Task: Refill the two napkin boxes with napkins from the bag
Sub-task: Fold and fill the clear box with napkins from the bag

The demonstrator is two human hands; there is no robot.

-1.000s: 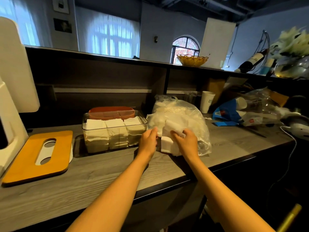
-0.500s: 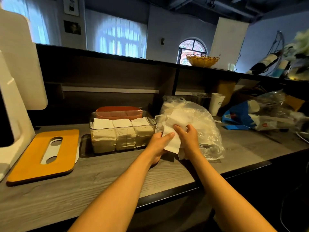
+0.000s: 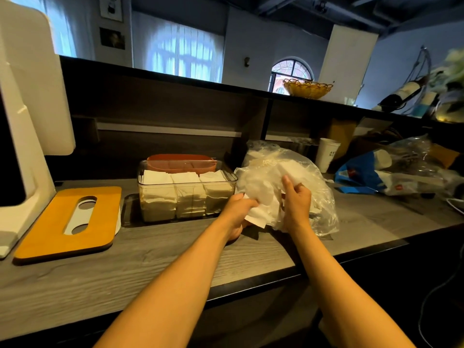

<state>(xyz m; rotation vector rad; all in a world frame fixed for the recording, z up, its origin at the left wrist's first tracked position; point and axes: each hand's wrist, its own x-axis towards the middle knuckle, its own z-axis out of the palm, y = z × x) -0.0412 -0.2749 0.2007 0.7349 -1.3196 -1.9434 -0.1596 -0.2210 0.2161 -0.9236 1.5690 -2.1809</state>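
Both hands have lifted: left hand [image 3: 238, 209] and right hand [image 3: 296, 199] fingers clamp napkins [image 3: 261, 204] at the bag's [image 3: 313, 177] nine o'clock mouth.

Both forearms reach forward, close together. The left hand [image 3: 238, 212] is curled, gripping from below. The right hand [image 3: 296, 200] pinches with bent fingers.

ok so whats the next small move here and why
Probably draw the napkins clear of the plastic bag and carry them left to the clear napkin box. Both the left hand and right hand grip them at the bag's mouth, and the box stands open beside it.
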